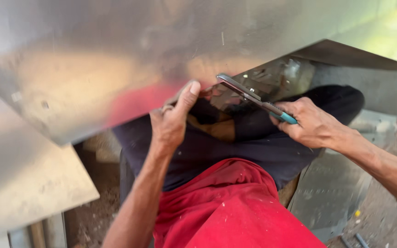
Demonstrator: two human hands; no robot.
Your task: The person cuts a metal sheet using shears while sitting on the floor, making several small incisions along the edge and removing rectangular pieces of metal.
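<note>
A large shiny metal sheet [116, 50] fills the top of the head view and bends over my lap. My left hand [173, 119] pinches the sheet's lower edge, thumb pressed up against it. My right hand [311, 125] grips tin snips [249, 95] by their teal handles. The snips' grey blades point up and to the left, meeting the sheet's edge close to my left thumb. The sheet mirrors my red shirt and the snips.
I sit with crossed legs in dark trousers [253, 147] and a red shirt [235, 206]. Another flat metal sheet [28, 183] lies at the left. A metal offcut [331, 193] rests on the dirt ground at the right, with small scraps near it.
</note>
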